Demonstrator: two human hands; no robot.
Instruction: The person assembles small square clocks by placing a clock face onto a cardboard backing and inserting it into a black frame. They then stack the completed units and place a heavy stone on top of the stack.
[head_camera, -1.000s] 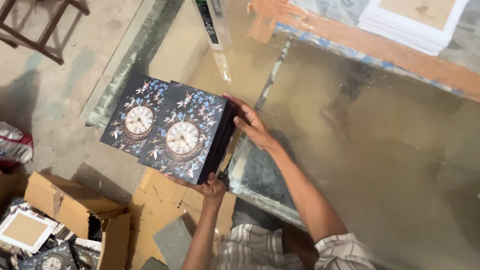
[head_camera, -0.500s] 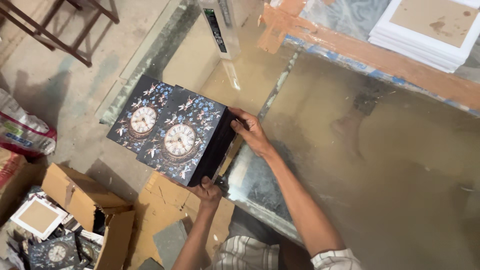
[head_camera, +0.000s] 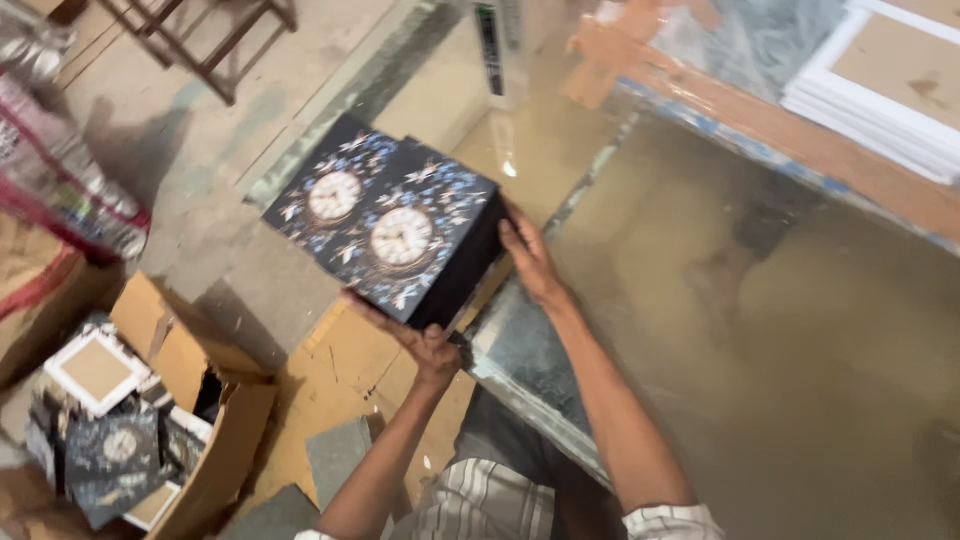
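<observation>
I hold a thick stack of dark square panels (head_camera: 400, 235), each printed with a clock face and blue flowers, off the edge of a glass table top. My left hand (head_camera: 420, 345) grips the stack's near edge from below. My right hand (head_camera: 530, 260) presses flat against its right side. A second clock panel (head_camera: 325, 195) sticks out at the stack's far left, offset from the top one.
A glass table top (head_camera: 750, 330) spreads to the right, with a pile of white-framed boards (head_camera: 890, 80) at its far edge. An open cardboard box (head_camera: 170, 430) with more clock panels and frames sits on the floor at lower left. A wooden stool (head_camera: 200, 30) stands at upper left.
The stack has shifted a little toward the table edge between my hands, and the view has swung left, bringing the box and a wrapped bundle further into frame.
</observation>
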